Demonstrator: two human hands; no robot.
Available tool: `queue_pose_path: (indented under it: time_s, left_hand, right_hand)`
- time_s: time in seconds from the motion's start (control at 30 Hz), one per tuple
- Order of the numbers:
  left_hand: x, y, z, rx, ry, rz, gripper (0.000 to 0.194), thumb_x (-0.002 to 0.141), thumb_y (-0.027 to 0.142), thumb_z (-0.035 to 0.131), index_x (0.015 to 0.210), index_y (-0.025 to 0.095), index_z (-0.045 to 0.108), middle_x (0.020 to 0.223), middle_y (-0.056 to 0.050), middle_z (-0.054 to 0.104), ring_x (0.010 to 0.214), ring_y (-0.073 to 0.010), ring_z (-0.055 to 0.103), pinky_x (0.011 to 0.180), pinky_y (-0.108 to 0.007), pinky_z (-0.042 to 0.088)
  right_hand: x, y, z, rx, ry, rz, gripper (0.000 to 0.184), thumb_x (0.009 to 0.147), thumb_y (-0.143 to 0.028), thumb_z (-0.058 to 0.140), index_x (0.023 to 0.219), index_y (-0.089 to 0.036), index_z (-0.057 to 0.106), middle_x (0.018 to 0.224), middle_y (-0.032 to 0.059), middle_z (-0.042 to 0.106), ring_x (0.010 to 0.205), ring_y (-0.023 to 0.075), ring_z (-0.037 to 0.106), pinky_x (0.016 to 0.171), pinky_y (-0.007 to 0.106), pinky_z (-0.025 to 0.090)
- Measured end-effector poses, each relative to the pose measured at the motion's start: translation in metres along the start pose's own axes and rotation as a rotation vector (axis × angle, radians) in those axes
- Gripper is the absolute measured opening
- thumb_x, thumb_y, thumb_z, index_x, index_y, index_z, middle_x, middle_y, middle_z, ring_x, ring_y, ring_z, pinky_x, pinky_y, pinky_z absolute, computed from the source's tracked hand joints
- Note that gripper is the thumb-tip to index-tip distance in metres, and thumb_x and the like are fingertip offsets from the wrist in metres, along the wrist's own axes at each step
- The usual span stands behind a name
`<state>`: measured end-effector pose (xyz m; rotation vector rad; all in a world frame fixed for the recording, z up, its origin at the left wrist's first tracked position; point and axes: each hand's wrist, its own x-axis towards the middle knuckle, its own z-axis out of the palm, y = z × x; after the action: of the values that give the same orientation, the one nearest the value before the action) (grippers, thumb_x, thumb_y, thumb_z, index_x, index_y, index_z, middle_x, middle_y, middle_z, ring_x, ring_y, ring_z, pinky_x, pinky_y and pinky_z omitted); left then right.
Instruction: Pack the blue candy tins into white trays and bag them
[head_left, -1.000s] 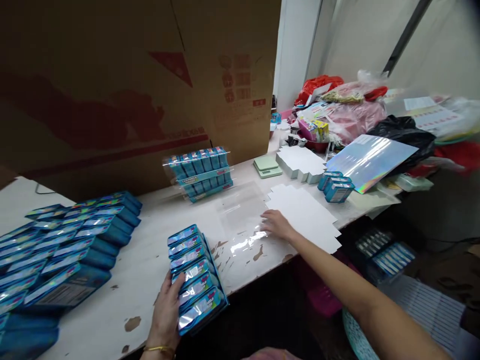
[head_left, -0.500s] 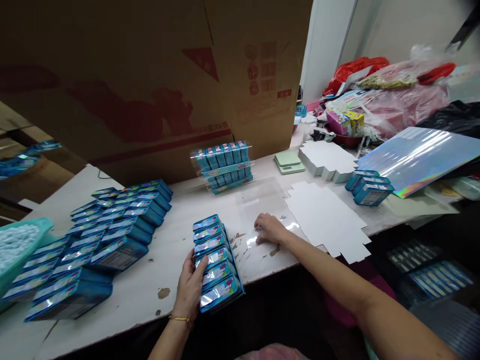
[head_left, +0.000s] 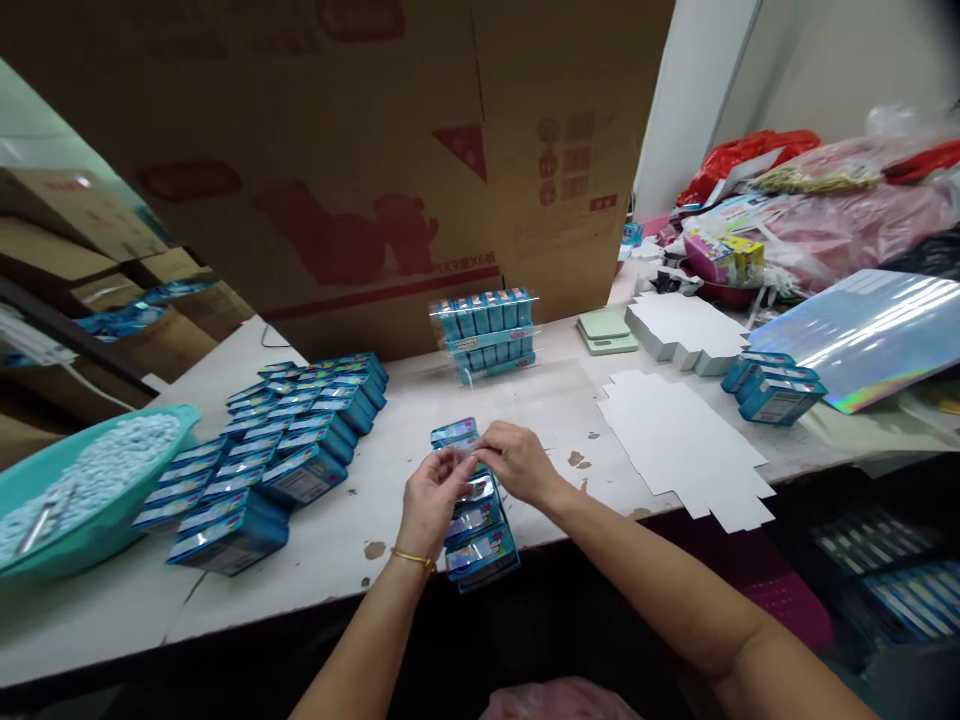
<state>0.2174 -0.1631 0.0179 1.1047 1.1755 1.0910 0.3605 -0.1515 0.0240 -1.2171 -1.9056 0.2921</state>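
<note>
My left hand (head_left: 433, 500) and my right hand (head_left: 519, 462) meet over a row of small blue boxes (head_left: 480, 550) near the table's front edge. Both hands are closed, fingertips pinched together around what looks like a thin clear plastic sheet (head_left: 448, 456); its outline is mostly lost against the boxes. The boxes lie side by side with glossy clear fronts facing up, and the hands hide the middle of the row. Farther back, a clear display pack (head_left: 491, 335) filled with similar blue boxes stands against the cardboard.
Many blue boxes (head_left: 307, 430) stand in rows at left, beside a teal basin (head_left: 142, 500) of pale blue pieces. A green scale (head_left: 606, 333), flat white card blanks (head_left: 682, 440), a white card stack (head_left: 686, 325) and more blue boxes (head_left: 776, 388) are at right. A large cardboard box (head_left: 337, 270) rises behind.
My right hand has come off the tabletop and moved left to meet my left hand. The left hand has released the side of the box row and now pinches above it. The view has shifted left.
</note>
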Motion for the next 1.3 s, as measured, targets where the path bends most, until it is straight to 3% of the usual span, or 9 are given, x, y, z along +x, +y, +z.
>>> queue_pose_path:
  time_s: [0.3,0.43,0.53,0.73,0.87,0.97,1.1,1.2,1.3]
  left_hand:
    - [-0.010,0.000,-0.022,-0.068,0.117,0.007,0.044,0.057,0.047,0.064,0.080,0.010,0.057,0.074,-0.006,0.064,0.064,-0.0157,0.061,0.061,-0.030,0.050]
    - [-0.008,-0.005,-0.030,-0.103,0.202,-0.013,0.044,0.057,0.047,0.063,0.079,0.010,0.058,0.068,-0.005,0.064,0.058,-0.0155,0.060,0.058,-0.031,0.050]
    - [-0.008,-0.010,-0.034,-0.069,0.261,0.026,0.037,0.058,0.045,0.063,0.072,0.012,0.056,0.061,-0.002,0.062,0.052,-0.0133,0.058,0.054,-0.028,0.049]
    - [-0.018,-0.021,-0.049,0.597,0.344,0.331,0.028,0.064,0.045,0.059,0.061,0.017,0.054,0.049,0.003,0.051,0.047,-0.0096,0.049,0.051,-0.022,0.042]
    - [-0.019,-0.013,-0.056,0.848,0.551,0.528,0.035,0.070,0.038,0.054,0.098,0.016,0.053,0.076,-0.003,0.057,0.057,-0.0116,0.051,0.054,-0.022,0.042]
    - [-0.016,0.000,-0.060,0.948,0.486,0.652,0.027,0.075,0.030,0.047,0.097,0.018,0.056,0.083,-0.005,0.060,0.067,-0.0139,0.055,0.065,-0.024,0.044]
    - [-0.013,0.005,-0.068,0.831,0.420,0.529,0.017,0.072,0.033,0.051,0.075,0.019,0.059,0.063,-0.002,0.060,0.059,-0.0141,0.057,0.060,-0.024,0.046]
    - [-0.005,-0.001,-0.069,0.538,0.427,0.445,0.022,0.070,0.031,0.053,0.087,0.017,0.056,0.070,-0.002,0.062,0.059,-0.0130,0.059,0.055,-0.023,0.048]
    - [0.018,0.002,-0.064,0.292,0.423,0.296,0.039,0.070,0.027,0.055,0.107,0.017,0.047,0.085,-0.005,0.063,0.059,-0.0114,0.060,0.045,-0.019,0.047]
  right_hand:
    - [0.006,-0.023,0.030,-0.266,-0.135,-0.201,0.017,0.083,-0.018,0.042,0.076,-0.017,0.058,0.078,0.0029,0.057,0.073,0.0128,0.050,0.067,0.024,0.038]
    - [-0.007,-0.036,0.029,-0.299,-0.134,-0.185,0.020,0.081,-0.027,0.046,0.097,-0.017,0.054,0.091,0.0053,0.057,0.082,0.0158,0.051,0.071,0.027,0.038]
    - [-0.018,-0.038,0.027,-0.386,-0.132,-0.164,0.021,0.082,-0.028,0.046,0.098,-0.017,0.053,0.087,0.0056,0.058,0.080,0.0170,0.051,0.068,0.027,0.037]
    - [-0.015,-0.027,0.018,-0.528,-0.069,-0.131,0.017,0.085,-0.017,0.039,0.078,-0.018,0.054,0.073,0.0028,0.057,0.065,0.0132,0.050,0.056,0.025,0.032]
    - [-0.013,-0.041,0.022,-0.675,-0.086,-0.414,0.018,0.082,-0.011,0.037,0.079,-0.016,0.054,0.065,0.0036,0.054,0.060,0.0145,0.048,0.053,0.027,0.030]
    - [-0.020,-0.053,0.025,-0.678,-0.140,-0.515,0.019,0.082,-0.010,0.036,0.079,-0.016,0.053,0.065,0.0040,0.054,0.060,0.0155,0.049,0.052,0.028,0.031]
    - [-0.029,-0.040,0.018,-0.741,-0.240,-0.171,0.016,0.079,-0.009,0.039,0.082,-0.016,0.053,0.072,0.0072,0.057,0.065,0.0179,0.053,0.055,0.029,0.036]
    - [-0.023,-0.011,0.009,-0.765,-0.309,0.153,0.020,0.079,-0.008,0.037,0.087,-0.015,0.055,0.074,0.0085,0.060,0.065,0.0182,0.057,0.055,0.027,0.038]
    - [0.003,0.012,0.008,-0.669,-0.278,0.326,0.025,0.082,-0.013,0.034,0.093,-0.016,0.057,0.073,0.0084,0.063,0.067,0.0194,0.059,0.057,0.028,0.040]
